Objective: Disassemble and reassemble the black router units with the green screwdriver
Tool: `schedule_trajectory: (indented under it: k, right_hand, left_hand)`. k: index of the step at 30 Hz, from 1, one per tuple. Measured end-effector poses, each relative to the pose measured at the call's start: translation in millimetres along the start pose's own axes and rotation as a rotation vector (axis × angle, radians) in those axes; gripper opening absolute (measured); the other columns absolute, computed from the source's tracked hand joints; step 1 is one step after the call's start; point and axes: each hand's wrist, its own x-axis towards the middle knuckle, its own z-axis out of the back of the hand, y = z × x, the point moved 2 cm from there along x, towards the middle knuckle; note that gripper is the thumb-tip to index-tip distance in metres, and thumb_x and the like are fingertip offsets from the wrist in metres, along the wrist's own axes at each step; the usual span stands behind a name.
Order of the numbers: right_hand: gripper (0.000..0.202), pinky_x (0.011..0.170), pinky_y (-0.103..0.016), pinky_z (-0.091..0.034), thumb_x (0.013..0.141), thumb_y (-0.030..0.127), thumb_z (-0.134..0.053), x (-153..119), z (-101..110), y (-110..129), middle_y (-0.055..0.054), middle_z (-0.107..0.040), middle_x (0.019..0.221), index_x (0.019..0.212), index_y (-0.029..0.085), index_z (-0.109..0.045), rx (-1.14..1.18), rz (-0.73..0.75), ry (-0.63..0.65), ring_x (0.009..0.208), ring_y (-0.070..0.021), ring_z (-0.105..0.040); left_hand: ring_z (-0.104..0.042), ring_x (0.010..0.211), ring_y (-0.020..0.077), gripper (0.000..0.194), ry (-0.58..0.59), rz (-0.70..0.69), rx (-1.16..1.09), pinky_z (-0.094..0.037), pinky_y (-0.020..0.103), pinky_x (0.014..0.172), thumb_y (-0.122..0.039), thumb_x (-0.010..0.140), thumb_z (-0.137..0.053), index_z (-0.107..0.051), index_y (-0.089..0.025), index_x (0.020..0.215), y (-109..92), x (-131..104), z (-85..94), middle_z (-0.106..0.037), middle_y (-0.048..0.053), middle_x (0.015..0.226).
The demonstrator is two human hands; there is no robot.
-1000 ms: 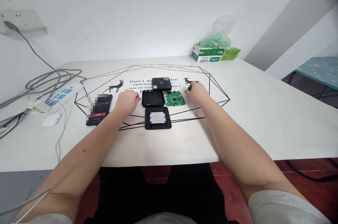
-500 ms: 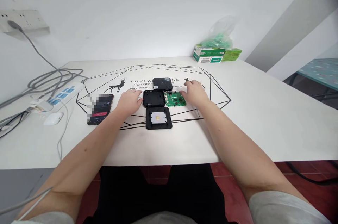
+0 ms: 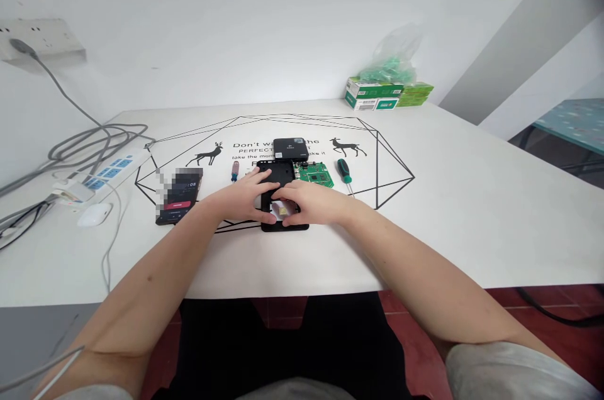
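Two hands (image 3: 243, 199) (image 3: 318, 202), one white plate (image 3: 278, 207)

- Right of frame: free passage across tabletop (image 3: 486, 217).
- Centre: left hand (image 3: 244, 199) and right hand (image 3: 315, 202) block black cover (image 3: 290, 227).
- Right of centre: green-handled screwdriver (image 3: 346, 174) (low obstacle).
- Left: phone (image 3: 182, 194), power strip (image 3: 113, 168) obstruct.

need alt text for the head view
A left hand and right hand are over a black casing panel with a white plate, partly hiding a black casing shell. A green circuit board and green-handled screwdriver lie to the right, a smartphone to the left.
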Motion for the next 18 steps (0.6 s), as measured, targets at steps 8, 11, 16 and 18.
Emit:
schedule_trajectory:
  k: [8,11,16,18]
  right_hand:
    - [0.020,0.077,-0.032,-0.046,0.078,0.023,-0.080,-3.3,12.4,-9.8,-0.008,-0.069,0.098,0.097,0.018,-0.072,-0.055,-0.071,-0.108,0.090,-0.0228,-0.062]
    - [0.017,0.073,-0.033,-0.044,0.073,0.019,-0.078,-18.6,27.6,-22.7,-0.006,-0.069,0.093,0.086,0.020,-0.067,-0.090,-0.227,0.040,0.083,-0.0216,-0.060]
    - [0.032,0.064,-0.032,-0.039,0.068,0.021,-0.081,-31.5,32.7,-41.7,-0.001,-0.067,0.088,0.088,0.025,-0.056,-0.041,-0.443,0.248,0.077,-0.0200,-0.058]
    - [0.037,0.065,-0.032,-0.040,0.066,0.020,-0.081,-28.5,28.9,-42.8,0.000,-0.065,0.090,0.089,0.025,-0.052,-0.026,-0.386,0.230,0.078,-0.0194,-0.057]
  left_hand:
    - [-0.001,0.174,0.0430,0.111,-0.006,-0.002,-0.012,-0.021,0.063,0.136,-0.078,0.081,-0.085,-0.043,-0.034,0.174,10.6,4.4,-2.1,-0.016,0.009,0.187]
    - [-0.004,0.173,0.0435,0.107,-0.012,-0.019,-0.017,-0.020,0.064,0.136,-0.078,0.083,-0.083,-0.045,-0.035,0.172,10.1,5.0,-1.5,-0.018,0.009,0.187]
    - [-0.013,0.173,0.0408,0.087,-0.051,-0.002,0.005,-0.023,0.059,0.137,-0.078,0.099,-0.065,-0.052,-0.029,0.168,8.4,8.0,-2.2,-0.027,0.009,0.185]
    - [-0.014,0.173,0.0402,0.084,-0.064,0.007,0.016,-0.024,0.057,0.137,-0.077,0.101,-0.062,-0.054,-0.026,0.167,8.8,8.9,-3.8,-0.030,0.010,0.184]
